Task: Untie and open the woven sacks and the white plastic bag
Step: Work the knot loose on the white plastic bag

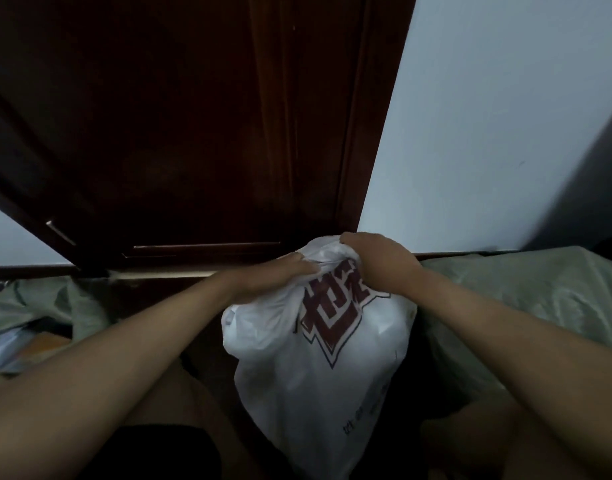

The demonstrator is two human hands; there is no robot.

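A full white plastic bag with dark red printed characters stands between my knees on the dark floor. My left hand grips the bunched plastic at the left side of its top. My right hand curls over the gathered neck of the bag from the right, fingers closed round the plastic. The knot or opening itself is hidden under my hands. A pale green woven sack lies to the right. Another pale green woven sack lies at the left, its mouth looking open.
A dark wooden door stands right behind the bag, with a white wall to its right. A dark piece of furniture rises at the far right. Light-coloured items show inside the left sack.
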